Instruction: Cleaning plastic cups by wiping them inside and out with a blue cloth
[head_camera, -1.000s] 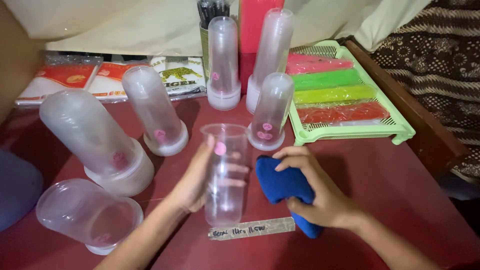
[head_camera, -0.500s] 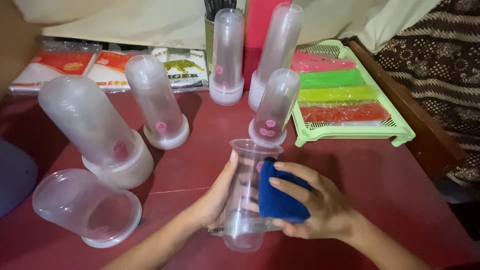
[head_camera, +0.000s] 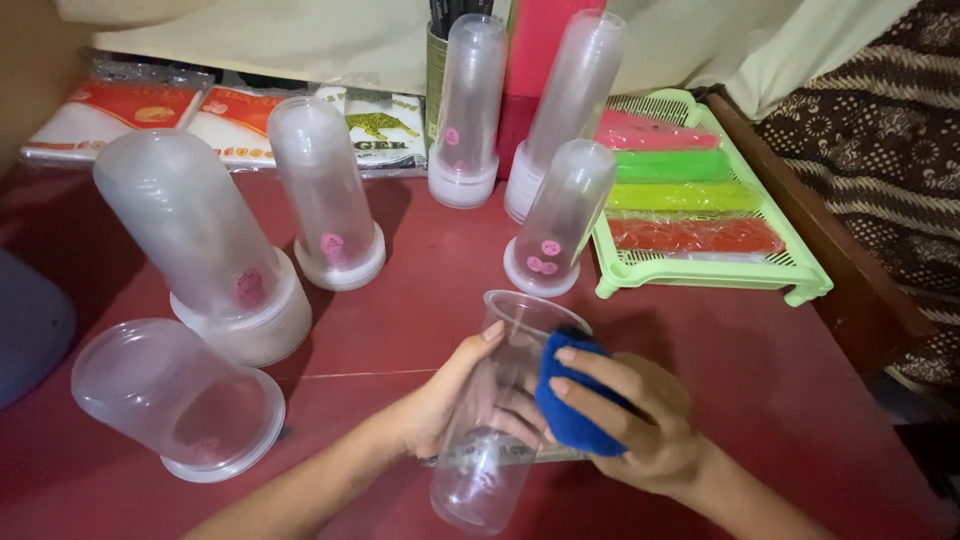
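My left hand grips a clear plastic cup, tilted with its mouth toward the far right and its base toward me. My right hand presses a blue cloth against the cup's right side, near the rim. Both hands hover low over the dark red table. A strip of tape with writing lies on the table under the cup, mostly hidden.
Several stacks of upturned clear cups stand around: large ones at left, a slimmer one, taller ones at the back and one just beyond my hands. A green tray holds coloured packets at right. Flat packets lie at back left.
The cup has tipped from upright to leaning, moving right and nearer me. My right hand lifted the blue cloth off the table and brought it against the cup.
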